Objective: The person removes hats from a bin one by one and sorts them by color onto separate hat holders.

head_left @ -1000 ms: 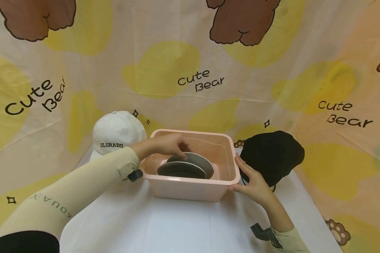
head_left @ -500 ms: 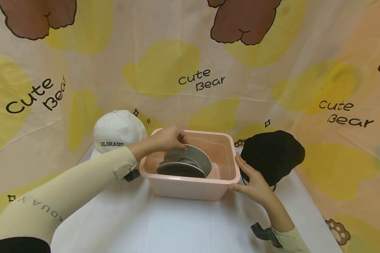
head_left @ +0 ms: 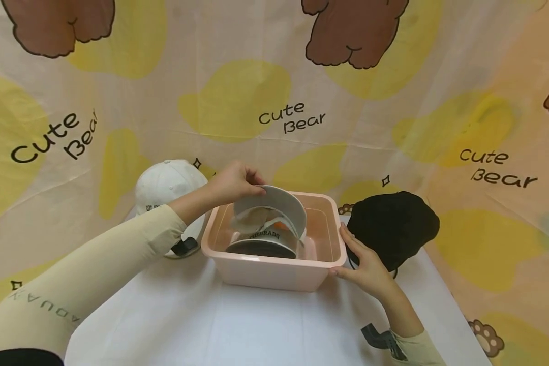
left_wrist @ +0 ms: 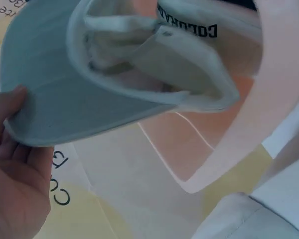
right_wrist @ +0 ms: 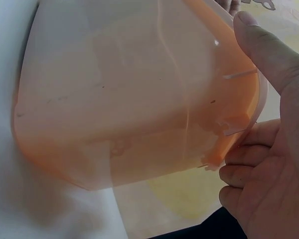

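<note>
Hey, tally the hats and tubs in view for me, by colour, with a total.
Pink tub: 1
Pale hats: 3 (hat left of the tub, hat lying in it, hat pinched by the left hand)
Black hat, judging by its shape: 1
Total: 5

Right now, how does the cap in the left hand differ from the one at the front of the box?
The held cap is pinched by its brim in the left hand; the front cap has no hand on it. The held cap partly sticks up above the rim of the box, while the front cap sits down inside. The held cap shows its hollow inside, the front cap its COLORADO lettering. Both are brimmed.
</note>
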Available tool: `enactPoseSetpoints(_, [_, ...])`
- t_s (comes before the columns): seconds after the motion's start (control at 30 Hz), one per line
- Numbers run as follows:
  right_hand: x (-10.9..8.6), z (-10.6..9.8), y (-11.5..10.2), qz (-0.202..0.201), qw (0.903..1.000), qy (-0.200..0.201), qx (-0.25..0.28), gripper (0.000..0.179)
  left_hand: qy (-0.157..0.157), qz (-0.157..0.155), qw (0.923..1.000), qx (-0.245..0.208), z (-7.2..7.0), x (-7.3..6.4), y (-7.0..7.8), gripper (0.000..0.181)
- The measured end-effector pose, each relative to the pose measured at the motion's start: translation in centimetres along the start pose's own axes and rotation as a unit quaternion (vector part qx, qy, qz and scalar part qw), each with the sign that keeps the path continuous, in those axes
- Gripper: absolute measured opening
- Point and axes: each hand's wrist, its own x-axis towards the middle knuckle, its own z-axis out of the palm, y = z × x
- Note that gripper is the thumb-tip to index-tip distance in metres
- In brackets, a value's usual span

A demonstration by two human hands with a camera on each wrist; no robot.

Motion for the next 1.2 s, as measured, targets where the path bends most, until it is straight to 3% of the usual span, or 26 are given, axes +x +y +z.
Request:
enactPoseSetpoints(0.13, [0.0,0.1,0.0,0.007,1.0,0.0,-0.003,0.109,0.032,0.005,0.9984,-0.047,-0.9,-0.9,0.6,0.012])
enactPoseSetpoints(0.53, [0.1,0.1,0.0,0.0,1.0,0.003,0.0,0.109,0.108,0.041,0.9911,-0.066,-4.6,-3.0,2.4,0.011])
enactPoseSetpoints(0.83, [-0.1,0.1,-0.1,0.002,0.9998,-0.009,-0.016,0.11,0.166,0.085,0.9778,-0.094,-6.8,-4.0,2.0,0.011])
enactPoseSetpoints(1.2, [-0.3,-0.1,-0.4,-0.011,0.9991,-0.022,-0.035,0.111,0.256,0.119,0.952,-0.119,-9.9,-5.0,1.6,0.007])
